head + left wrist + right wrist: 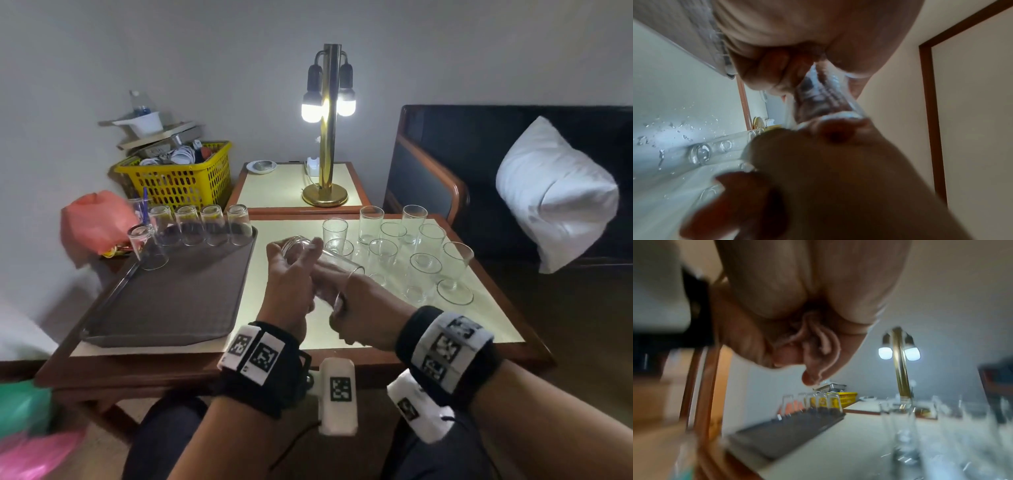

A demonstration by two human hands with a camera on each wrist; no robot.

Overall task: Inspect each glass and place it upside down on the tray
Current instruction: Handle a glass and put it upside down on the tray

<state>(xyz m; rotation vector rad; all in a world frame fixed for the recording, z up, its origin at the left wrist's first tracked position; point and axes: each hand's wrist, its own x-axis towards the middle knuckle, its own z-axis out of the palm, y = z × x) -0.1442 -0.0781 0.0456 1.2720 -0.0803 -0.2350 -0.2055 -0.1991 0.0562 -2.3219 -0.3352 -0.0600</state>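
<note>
A clear glass [329, 263] lies tilted on its side in the air above the table, between the tray and the upright glasses. My left hand [291, 277] grips its base end, and my right hand [359, 308] holds its rim end, thumb at the rim. In the left wrist view the glass [824, 95] runs between the left hand [797, 48] and the right hand [838, 178]. The dark brown tray [171, 294] carries several upside-down glasses [186, 224] along its far edge. Several upright glasses [421, 267] stand on the table's right half. The right wrist view is blurred, showing my right hand [813, 353] curled.
A lit brass lamp [327, 137] stands on a side table behind. A yellow basket [178, 178] and a pink bag [92, 222] sit past the tray. A dark sofa with a white pillow [555, 195] is on the right. The table's wooden front edge [154, 370] is near my knees.
</note>
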